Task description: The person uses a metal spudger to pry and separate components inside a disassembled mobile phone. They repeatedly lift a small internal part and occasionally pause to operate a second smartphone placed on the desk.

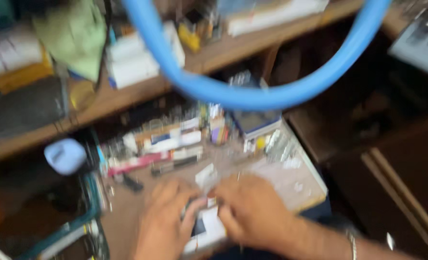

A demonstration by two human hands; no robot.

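Note:
The whole head view is smeared by motion. My left hand [163, 224] and my right hand [252, 209] meet over a small white and dark boxy thing [205, 231] on a cluttered worktop [291, 185]. Both hands touch or grip it from either side, and the fingers look curled around it. A small white piece [206, 175] sits just above the fingertips. A bracelet [352, 243] is on my right wrist. What the boxy thing is cannot be made out.
A thick blue hoop or hose [252, 94] hangs across the upper view. Small boxes and packets [170, 144] crowd the back of the worktop. Wooden shelves [127, 94] above hold white boxes and cloth. A pale blue rounded object [64, 155] lies left.

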